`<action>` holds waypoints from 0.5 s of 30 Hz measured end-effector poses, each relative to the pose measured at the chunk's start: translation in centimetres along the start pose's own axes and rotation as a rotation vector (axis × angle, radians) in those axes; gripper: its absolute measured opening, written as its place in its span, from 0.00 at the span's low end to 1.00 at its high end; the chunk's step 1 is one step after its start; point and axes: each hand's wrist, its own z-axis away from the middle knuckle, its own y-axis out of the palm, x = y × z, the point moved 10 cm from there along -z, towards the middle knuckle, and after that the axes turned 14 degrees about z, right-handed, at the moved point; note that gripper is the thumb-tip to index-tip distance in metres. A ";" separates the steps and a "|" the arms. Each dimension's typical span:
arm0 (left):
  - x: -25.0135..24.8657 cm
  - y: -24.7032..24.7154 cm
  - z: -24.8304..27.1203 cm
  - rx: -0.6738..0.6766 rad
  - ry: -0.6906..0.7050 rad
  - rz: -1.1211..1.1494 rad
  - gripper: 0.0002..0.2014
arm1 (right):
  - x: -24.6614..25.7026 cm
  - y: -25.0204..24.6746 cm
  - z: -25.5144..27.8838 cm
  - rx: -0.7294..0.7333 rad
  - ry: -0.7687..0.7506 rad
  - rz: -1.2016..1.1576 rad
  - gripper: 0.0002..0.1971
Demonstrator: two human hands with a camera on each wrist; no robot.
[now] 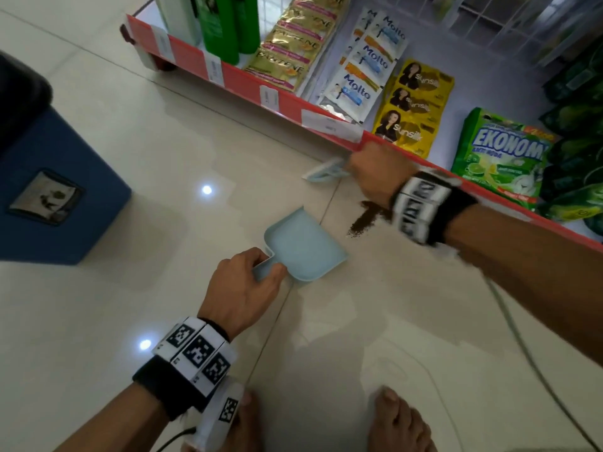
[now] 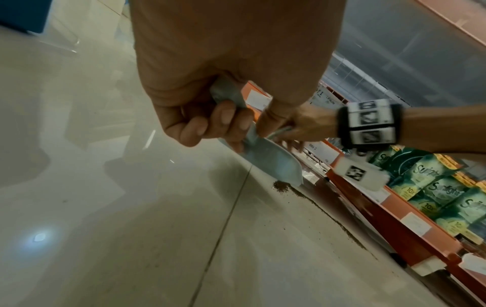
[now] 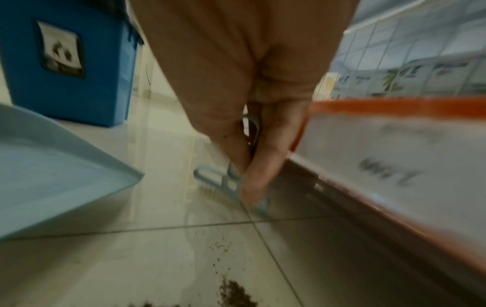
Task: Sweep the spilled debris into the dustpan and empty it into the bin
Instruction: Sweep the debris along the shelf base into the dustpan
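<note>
A pale blue dustpan (image 1: 301, 246) lies flat on the tiled floor, its open edge turned toward a dark brown patch of spilled granules (image 1: 367, 220). My left hand (image 1: 243, 282) grips the dustpan's short handle (image 2: 231, 97). My right hand (image 1: 375, 171) holds a small pale blue brush (image 1: 323, 172), which touches the floor beyond the spill, close under the shelf edge. The right wrist view shows the brush (image 3: 231, 182) pinched between my fingers, the dustpan (image 3: 52, 176) at left and the granules (image 3: 234, 292) in the foreground.
A blue bin (image 1: 49, 197) with a dark lid stands at the left. A low red-edged shelf (image 1: 293, 102) of sachets and detergent bags runs diagonally along the far side. My bare feet (image 1: 398, 422) are at the bottom; a thin cable (image 1: 522, 347) trails at right.
</note>
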 end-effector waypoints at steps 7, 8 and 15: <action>1.0 -0.9 0.2 -0.012 -0.020 -0.042 0.23 | 0.6 -4.2 0.0 -0.085 -0.031 0.002 0.16; 1.0 -1.1 0.2 -0.016 -0.013 -0.051 0.23 | 2.0 -4.9 -1.2 -0.109 -0.051 0.008 0.18; -0.1 -0.5 0.4 -0.020 0.001 -0.051 0.25 | 3.9 -1.8 -2.0 -0.026 -0.102 0.094 0.15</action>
